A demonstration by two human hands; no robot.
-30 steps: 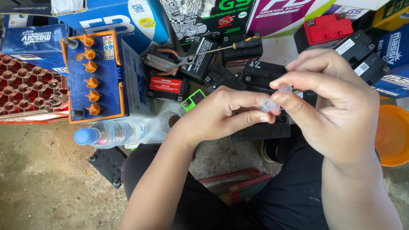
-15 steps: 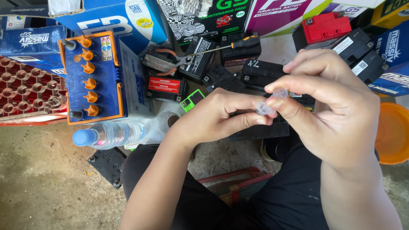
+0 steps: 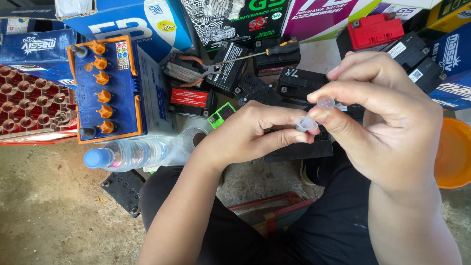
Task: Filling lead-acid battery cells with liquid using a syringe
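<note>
Both hands meet above my lap over a black battery [image 3: 299, 149]. My left hand [image 3: 248, 132] pinches a small clear plastic cap [image 3: 305, 123] between thumb and forefinger. My right hand [image 3: 387, 122] pinches a second small clear plastic piece [image 3: 325, 102] at its fingertips, just above and right of the first. The two clear pieces are close together, almost touching.
Several small black batteries [image 3: 257, 88] lie ahead, with pliers [image 3: 196, 73] and a screwdriver [image 3: 265, 52] on them. A blue battery with orange caps [image 3: 110, 86] and a water bottle [image 3: 125, 154] sit left. An orange bucket [image 3: 454, 154] stands right, cardboard boxes at the back.
My right hand has shifted slightly up and right, with its clear piece now a little higher above the left hand's cap. Everything else stays put.
</note>
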